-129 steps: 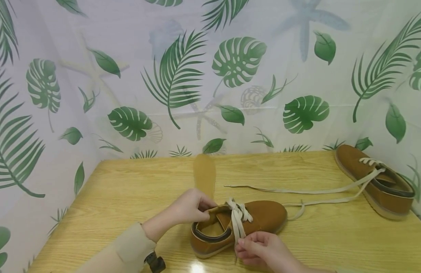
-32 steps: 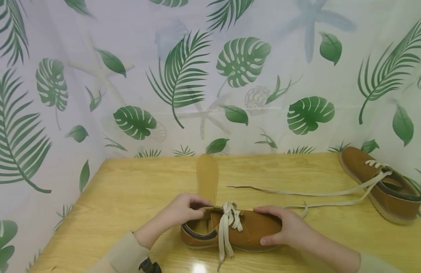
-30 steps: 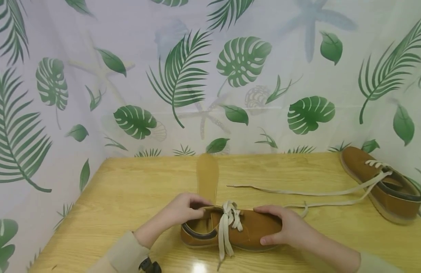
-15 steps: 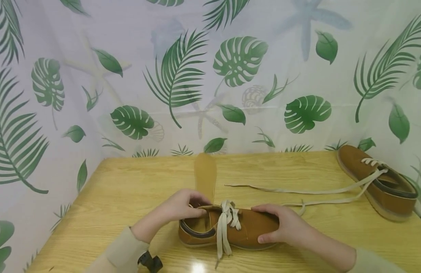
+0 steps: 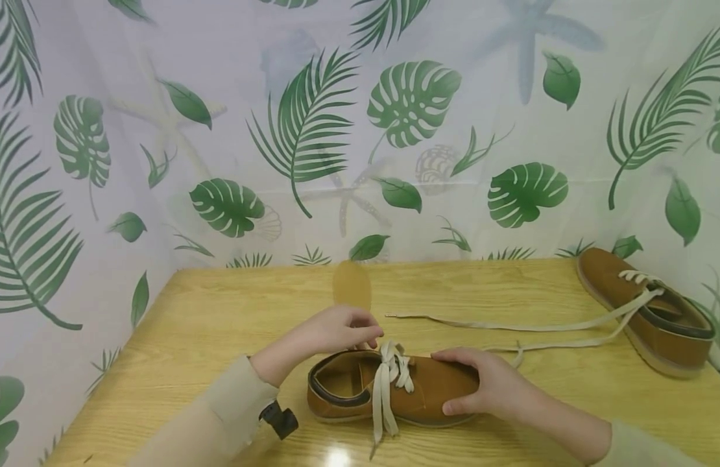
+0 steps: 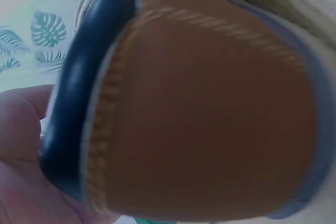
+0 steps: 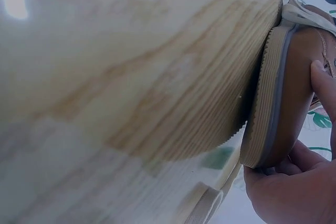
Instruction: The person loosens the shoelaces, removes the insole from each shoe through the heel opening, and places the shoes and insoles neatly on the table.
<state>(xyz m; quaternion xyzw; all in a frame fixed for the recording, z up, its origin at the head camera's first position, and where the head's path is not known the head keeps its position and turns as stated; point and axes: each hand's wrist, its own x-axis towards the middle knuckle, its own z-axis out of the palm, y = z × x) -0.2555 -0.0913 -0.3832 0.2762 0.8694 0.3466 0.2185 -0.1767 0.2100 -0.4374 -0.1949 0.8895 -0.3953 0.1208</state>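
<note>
While the nearer shoe [image 5: 425, 394] stands on the table [image 5: 220, 311], one right hand [image 5: 491, 386] grips its toe; one left hand [image 5: 339, 331], loosely bent, hovers beside its opening. Beyond lie one insole [image 5: 351, 284] and one second shoe [image 5: 669, 344], trailing two lace strands [image 5: 512, 326].

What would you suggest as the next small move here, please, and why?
I would probably bring the left hand onto the heel of the nearer shoe, ready to slide it aside. Only the right hand seems to grip that shoe, around its toe; its laces look tied, while the long lace ends of the other shoe trail loose across the table.
</note>
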